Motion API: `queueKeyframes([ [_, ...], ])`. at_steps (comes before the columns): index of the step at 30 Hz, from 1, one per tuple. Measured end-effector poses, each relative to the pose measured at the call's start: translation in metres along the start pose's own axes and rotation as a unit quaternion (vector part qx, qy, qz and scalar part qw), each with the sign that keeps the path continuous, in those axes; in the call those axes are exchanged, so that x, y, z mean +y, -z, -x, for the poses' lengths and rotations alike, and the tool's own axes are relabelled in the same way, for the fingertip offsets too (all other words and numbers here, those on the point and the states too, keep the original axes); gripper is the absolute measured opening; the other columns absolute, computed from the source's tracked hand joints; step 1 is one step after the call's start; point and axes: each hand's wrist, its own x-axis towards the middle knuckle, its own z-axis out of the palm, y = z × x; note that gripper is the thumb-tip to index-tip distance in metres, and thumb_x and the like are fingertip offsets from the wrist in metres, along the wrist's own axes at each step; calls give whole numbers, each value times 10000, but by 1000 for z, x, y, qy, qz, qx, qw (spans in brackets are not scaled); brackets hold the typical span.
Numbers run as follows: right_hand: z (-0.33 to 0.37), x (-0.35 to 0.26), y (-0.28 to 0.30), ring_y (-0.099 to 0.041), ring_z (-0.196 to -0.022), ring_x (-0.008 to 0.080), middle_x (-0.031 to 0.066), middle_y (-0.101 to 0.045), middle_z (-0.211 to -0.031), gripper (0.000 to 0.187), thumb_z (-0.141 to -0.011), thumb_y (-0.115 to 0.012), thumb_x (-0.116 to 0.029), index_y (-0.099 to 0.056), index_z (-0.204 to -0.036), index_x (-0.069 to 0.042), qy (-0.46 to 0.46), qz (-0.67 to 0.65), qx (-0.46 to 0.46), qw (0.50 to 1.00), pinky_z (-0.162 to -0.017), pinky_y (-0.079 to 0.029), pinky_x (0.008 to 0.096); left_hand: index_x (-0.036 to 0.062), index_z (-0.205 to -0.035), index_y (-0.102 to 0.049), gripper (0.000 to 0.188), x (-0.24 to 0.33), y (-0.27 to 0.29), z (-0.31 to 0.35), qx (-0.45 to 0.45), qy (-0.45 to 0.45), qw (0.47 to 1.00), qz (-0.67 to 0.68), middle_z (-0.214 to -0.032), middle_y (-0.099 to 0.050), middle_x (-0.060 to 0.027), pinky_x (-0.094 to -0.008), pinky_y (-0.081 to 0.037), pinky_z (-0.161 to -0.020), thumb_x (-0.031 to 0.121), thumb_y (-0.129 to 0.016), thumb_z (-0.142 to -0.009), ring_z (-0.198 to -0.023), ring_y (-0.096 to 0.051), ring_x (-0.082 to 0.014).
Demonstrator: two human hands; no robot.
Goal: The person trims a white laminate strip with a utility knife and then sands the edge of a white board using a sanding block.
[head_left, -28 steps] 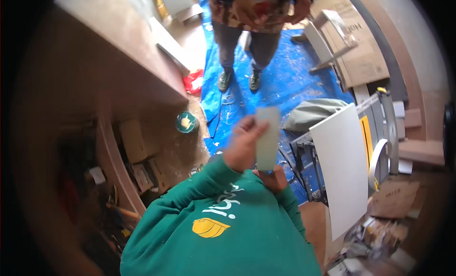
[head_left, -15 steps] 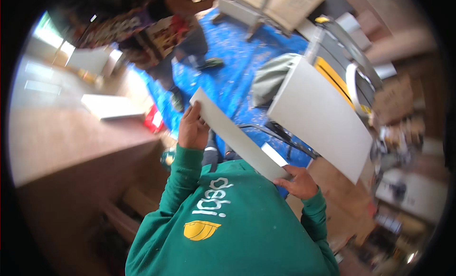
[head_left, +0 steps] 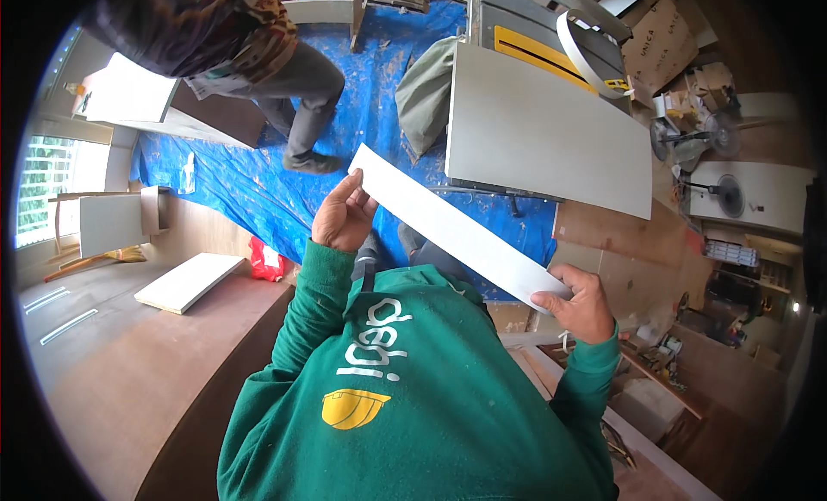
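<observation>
A long, narrow white board strip (head_left: 452, 227) slants across in front of my chest, its far end at the upper left and its near end at the lower right. My left hand (head_left: 346, 212) grips the far end, fingers along its edge. Around the near end is my right hand (head_left: 575, 301), the thumb lying on the flat face and the fingers hidden behind. Beyond the strip, a large white panel (head_left: 547, 135) rests on the table saw (head_left: 551, 36), which has a yellow insert and a white curved guard.
Another person (head_left: 293, 79) stands at the far left on a blue tarp (head_left: 370, 87). A thick white board (head_left: 189, 281) lies on the brown surface (head_left: 129, 354) at my left, near a red bag (head_left: 269, 260). A grey-green cloth bag (head_left: 426, 96) hangs beside the saw. A fan (head_left: 730, 195) stands at right.
My view has turned to the right, so the saw and panel sit farther left and higher. Both hands keep hold of the strip, whose white face now shows more broadly. The other person has shifted.
</observation>
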Motion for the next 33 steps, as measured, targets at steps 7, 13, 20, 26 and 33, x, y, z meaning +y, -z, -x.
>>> queueKeyframes([
  [7, -10, -13, -4, -619, -668, 179, 151, -657, -749, 311, -796, -757, -251, -653, -909, 19, 14, -1, 10, 1000, -626, -487, 322, 24, -1040, -608, 165, 24, -7, 17, -59, -48, 997, -12, -978, -671, -52, -270, -579, -768, 79, -629, -886, -897, -666, -156],
  [13, -25, -16, -6, -590, -692, 152, 136, -651, -742, 329, -871, -682, -289, -647, -911, 36, 40, -44, -24, 998, -647, -471, 305, 26, -1017, -598, 139, 32, 4, 30, -70, -79, 994, 8, -950, -667, -59, -265, -584, -750, 54, -619, -883, -867, -668, -149],
  [20, -50, 7, -17, -536, -710, 119, 99, -613, -726, 332, -889, -658, -290, -640, -912, 41, 32, -31, -63, 997, -656, -443, 287, 26, -1032, -573, 177, 36, 14, 40, -123, -147, 981, 11, -944, -656, -79, -285, -574, -779, -13, -603, -863, -854, -662, -159],
  [26, -44, -13, -25, -609, -715, 200, 133, -637, -814, 184, -832, -677, -120, -632, -935, 27, 78, -42, -81, 993, -662, -475, 327, 57, -1102, -557, 180, 43, 13, 42, -82, -138, 987, 7, -984, -647, -40, -274, -554, -775, 56, -548, -922, -849, -642, -127],
  [33, -28, -72, -45, -583, -642, 272, 92, -561, -709, 171, -698, -679, 40, -631, -855, -7, 263, 168, 32, 950, -561, -469, 382, 50, -1084, -521, 152, 89, -5, 80, -310, -118, 922, 199, -812, -468, 5, -252, -384, -631, 125, -447, -974, -697, -444, -104],
])
